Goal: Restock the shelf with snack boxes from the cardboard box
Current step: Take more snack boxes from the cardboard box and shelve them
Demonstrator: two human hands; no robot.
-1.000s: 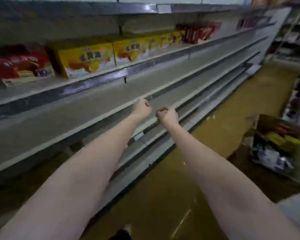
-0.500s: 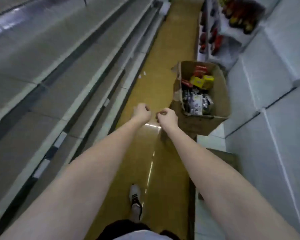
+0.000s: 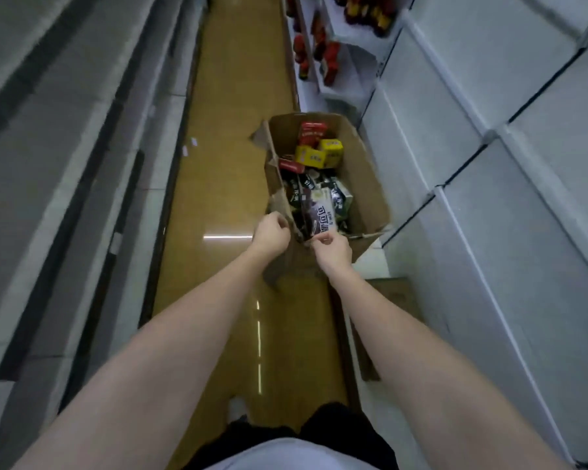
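Head camera, looking down a shop aisle: half a second ago the cardboard box (image 3: 360, 184) sat at about 1 o'clock beyond your fists, and a second ago you faced the stocked shelf; now you have turned fully away from it and closed in, so both hands hang right at the box's near rim. That suggests you are at the start of another pick, with nothing carried yet. Your left hand (image 3: 273, 236) is at 12 o'clock, fingers curled loosely, empty, just beside the torn near-left flap. Your right hand (image 3: 331, 247) is at 1 o'clock, fingers also curled with thumb and forefinger drawn together; nothing is visibly held in them, though blur makes this hard to confirm. The box stands open-topped on the yellow-brown floor (image 3: 231, 130), against the white shelving (image 3: 489, 164) on your right, its long axis running away from you toward 12 o'clock, tilted slightly toward 1. Inside, nearest your hands, a white snack box (image 3: 323, 212) with dark lettering stands roughly on end, its long axis pointing up toward you. Dark packs (image 3: 302, 188) crowd just beyond it; yellow boxes (image 3: 319, 154) and a red box (image 3: 311, 132) lie at the far end. The grey shelf to restock (image 3: 65, 164) runs along your left, from 7 to 11 o'clock.
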